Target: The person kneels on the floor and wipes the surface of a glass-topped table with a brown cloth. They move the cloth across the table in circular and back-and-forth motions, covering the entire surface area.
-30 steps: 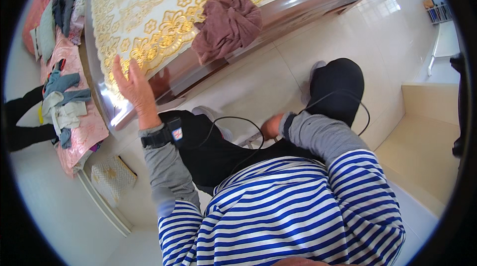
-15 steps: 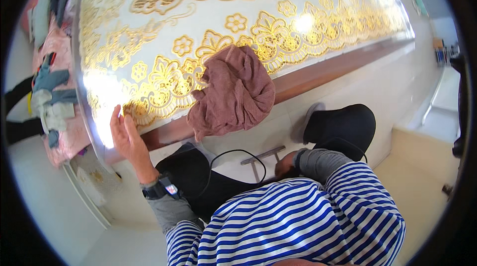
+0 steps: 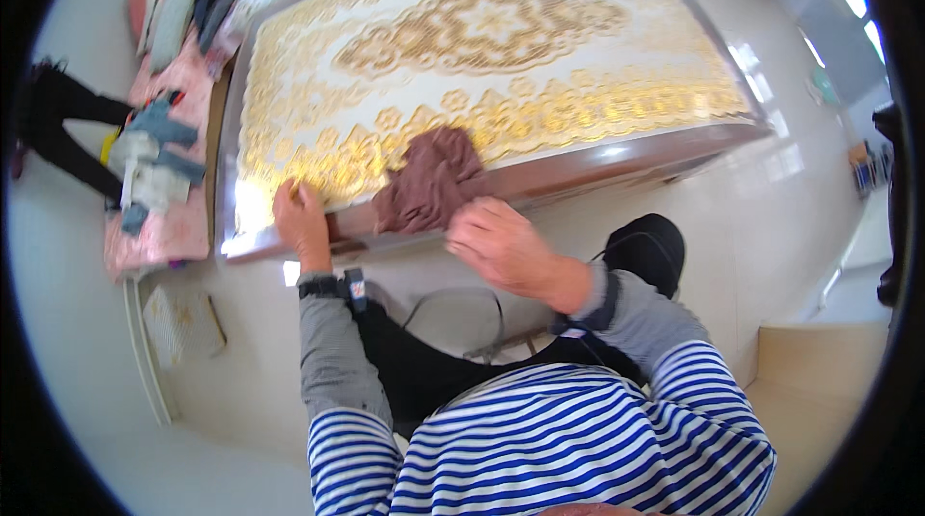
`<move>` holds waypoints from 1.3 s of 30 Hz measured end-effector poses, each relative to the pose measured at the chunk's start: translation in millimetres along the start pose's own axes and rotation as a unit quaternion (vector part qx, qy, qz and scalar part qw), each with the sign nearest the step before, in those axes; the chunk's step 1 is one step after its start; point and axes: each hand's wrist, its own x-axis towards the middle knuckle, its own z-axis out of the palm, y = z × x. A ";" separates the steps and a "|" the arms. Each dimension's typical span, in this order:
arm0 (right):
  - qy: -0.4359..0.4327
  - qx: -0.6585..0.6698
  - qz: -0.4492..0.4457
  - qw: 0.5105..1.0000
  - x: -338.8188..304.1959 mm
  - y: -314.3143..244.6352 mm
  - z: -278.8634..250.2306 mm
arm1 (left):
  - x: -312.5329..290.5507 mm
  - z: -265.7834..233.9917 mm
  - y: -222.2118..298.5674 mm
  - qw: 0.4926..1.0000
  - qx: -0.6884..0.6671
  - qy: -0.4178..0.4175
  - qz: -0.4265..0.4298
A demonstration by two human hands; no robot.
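A crumpled brown cloth (image 3: 429, 179) lies on the near edge of a table, over a cover patterned in gold lace (image 3: 568, 121). To its left, my left hand (image 3: 303, 222) rests at the table's near left corner, its bent fingers apart and nothing seen in them. My right hand (image 3: 506, 251) is raised just right of the cloth's lower end, fingers bent toward it. Motion smears those fingertips, and whether they touch the cloth cannot be made out.
Left of the table, a pink-covered surface (image 3: 164, 241) bears folded clothes (image 3: 154, 164); a person in dark clothing (image 3: 82, 126) stands beside it. A patterned box-like thing (image 3: 181, 323) sits on the floor below. My knees are under the table's near edge.
My right hand has come up from my lap to beside the cloth. The fingers of my left hand are more bent. The view has tilted up, showing more of the table and room.
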 end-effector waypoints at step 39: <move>0.167 -0.412 0.553 0.705 -276.3 394.5 -437.6 | -21.2 48.1 69.7 0.989 0.057 -0.128 0.054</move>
